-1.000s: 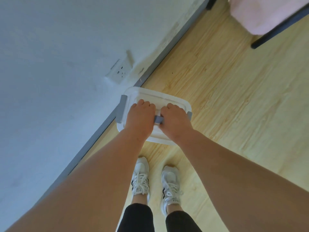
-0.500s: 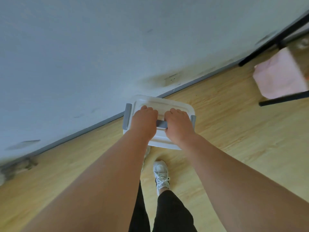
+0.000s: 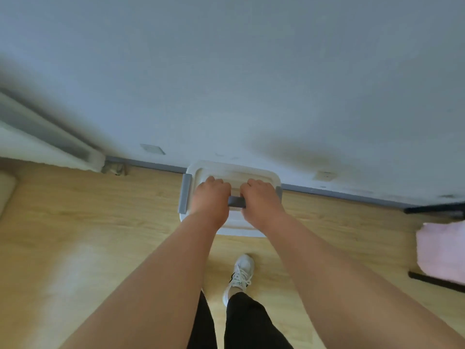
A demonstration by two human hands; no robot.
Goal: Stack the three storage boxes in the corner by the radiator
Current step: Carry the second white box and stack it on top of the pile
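Note:
I hold one clear storage box (image 3: 234,172) with a white lid and grey side clips in front of me, above the wooden floor. My left hand (image 3: 210,197) and my right hand (image 3: 261,200) are both closed on its grey handle (image 3: 236,202) at the near edge of the lid. The white radiator (image 3: 47,144) shows blurred at the left, against the wall. No other storage box is in view.
A pale wall (image 3: 251,84) with a grey skirting board runs across ahead. A pink cushioned chair (image 3: 440,253) with black legs stands at the right. A pale object (image 3: 6,190) lies at the far left edge. My feet are on the wooden floor (image 3: 100,222).
The view has swung left along the wall while I walk with the box. The radiator has come into view at the left and the pink chair has slid to the right edge.

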